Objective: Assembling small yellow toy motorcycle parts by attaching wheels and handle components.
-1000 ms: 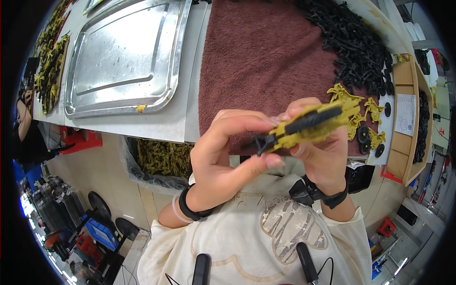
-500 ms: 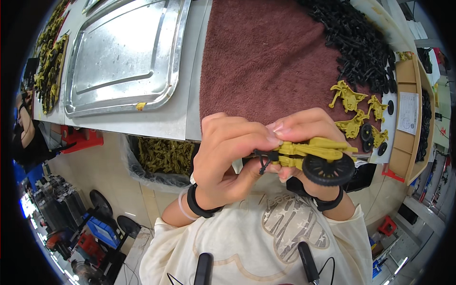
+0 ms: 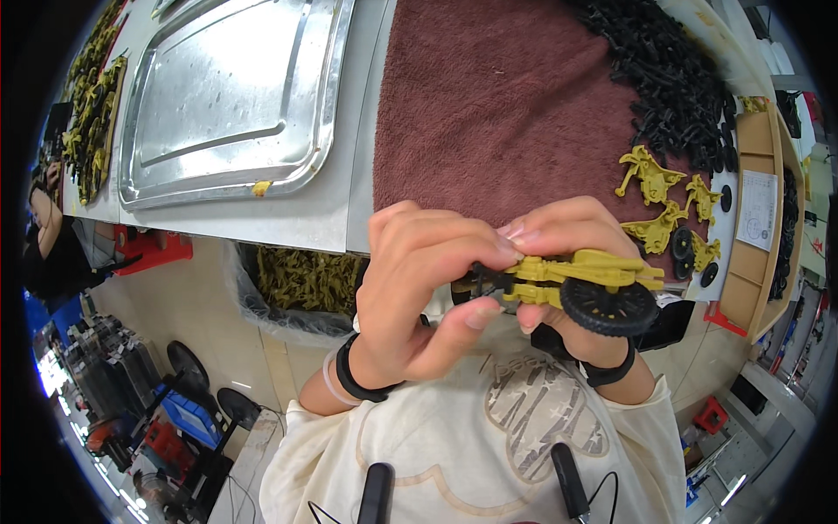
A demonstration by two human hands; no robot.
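Note:
A yellow toy motorcycle (image 3: 602, 271) with a black wheel (image 3: 608, 306) is held in front of my chest, above the table's near edge. My right hand (image 3: 576, 231) is closed around its yellow body, fingertips on top and thumb side below. My left hand (image 3: 415, 284) curls about the toy's front end, where a small black handlebar-like part (image 3: 491, 279) shows. Its fingertips meet the right hand's there, while the thumb sits slightly lower, off the black part. The far side of the toy is hidden by my fingers.
A brown towel (image 3: 497, 105) covers the table, with a heap of black parts (image 3: 668, 79) at its right. Nearer lie several yellow toy bodies (image 3: 650, 175) and black wheels (image 3: 683, 243), beside a cardboard box (image 3: 758, 140). Left are a metal tray (image 3: 218, 96), a bagged bin (image 3: 305, 284) and another person (image 3: 48, 227).
My left thumb has moved down and away from the black part. The toy has shifted slightly to the right with my right hand still on it.

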